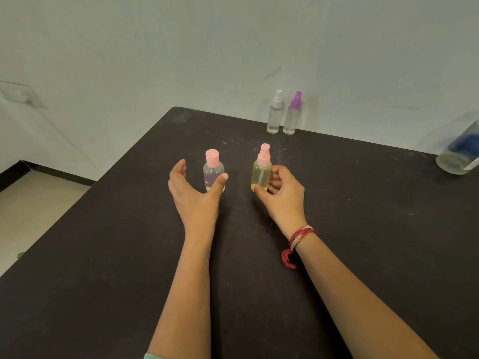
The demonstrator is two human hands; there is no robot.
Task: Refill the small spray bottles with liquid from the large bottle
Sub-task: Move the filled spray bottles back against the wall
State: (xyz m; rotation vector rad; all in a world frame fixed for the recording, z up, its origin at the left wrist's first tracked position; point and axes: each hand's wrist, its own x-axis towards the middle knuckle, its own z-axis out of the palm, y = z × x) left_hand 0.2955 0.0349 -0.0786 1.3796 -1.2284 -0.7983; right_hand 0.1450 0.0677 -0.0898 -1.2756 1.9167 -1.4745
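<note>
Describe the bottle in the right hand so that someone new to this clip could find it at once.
Near the middle of the dark table, two small pink-topped bottles are side by side. The right one, a small clear spray bottle of yellowish liquid, is gripped by the right hand. Its neighbour, the rounder clear bottle with a flat pink cap, lacks the pump nozzle and yellow contents.

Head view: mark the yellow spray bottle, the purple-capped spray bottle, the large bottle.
yellow spray bottle (261, 174), head view, mid body.
purple-capped spray bottle (292, 121), head view, clear body.
large bottle (460, 149), head view, lower wall.
</note>
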